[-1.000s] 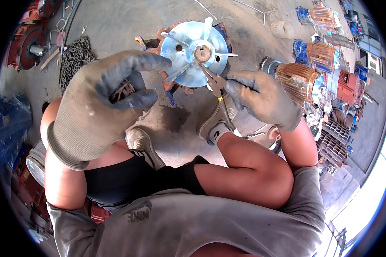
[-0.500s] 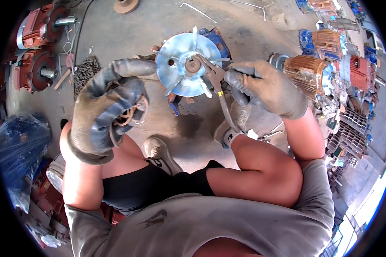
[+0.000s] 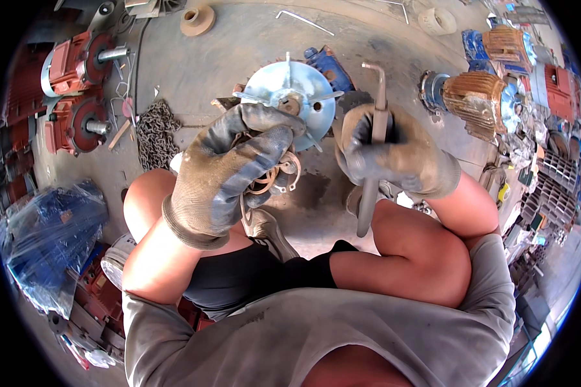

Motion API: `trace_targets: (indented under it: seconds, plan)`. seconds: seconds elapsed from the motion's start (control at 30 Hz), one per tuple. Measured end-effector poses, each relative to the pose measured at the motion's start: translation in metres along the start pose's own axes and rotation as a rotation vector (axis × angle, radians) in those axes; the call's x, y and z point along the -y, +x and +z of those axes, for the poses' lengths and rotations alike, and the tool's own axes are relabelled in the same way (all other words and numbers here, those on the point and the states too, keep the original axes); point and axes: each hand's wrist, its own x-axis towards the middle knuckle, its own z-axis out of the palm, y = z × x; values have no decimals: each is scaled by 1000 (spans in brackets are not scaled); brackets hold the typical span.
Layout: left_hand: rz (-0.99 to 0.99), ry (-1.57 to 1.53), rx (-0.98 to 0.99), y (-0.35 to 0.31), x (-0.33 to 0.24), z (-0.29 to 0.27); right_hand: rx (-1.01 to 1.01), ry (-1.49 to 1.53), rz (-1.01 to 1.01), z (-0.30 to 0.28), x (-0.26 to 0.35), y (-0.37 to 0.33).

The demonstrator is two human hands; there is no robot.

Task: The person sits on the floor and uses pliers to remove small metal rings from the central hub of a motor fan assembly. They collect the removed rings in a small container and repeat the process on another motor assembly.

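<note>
The gloved left hand [image 3: 229,171] pinches a snap ring [image 3: 284,173] in curled fingers just below the fan [image 3: 290,103], the right hand [image 3: 394,155] fists pliers [image 3: 373,148]; probably circlip removal, next needing the fan pulled.

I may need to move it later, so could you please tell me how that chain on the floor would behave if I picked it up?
The chain lies in a loose heap, so it would probably sag and dangle. Its metal links suggest it is heavy for its size.
</note>
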Motion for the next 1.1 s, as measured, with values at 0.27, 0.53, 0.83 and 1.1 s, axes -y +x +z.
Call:
trace_targets:
  seconds: [0.27,0.53,0.83,1.1]
  plan:
    - [213,279,185,21,14,24,-147,102,-133,7,-11,-15]
    - [135,68,279,21,17,40,-324,-56,-254,14,-19,-22]
    - [82,311,291,15,-6,63,-259,16,-114,6,2,-41]
    - [41,0,291,-7,-14,55,-452,-133,-384,48,8,-52]
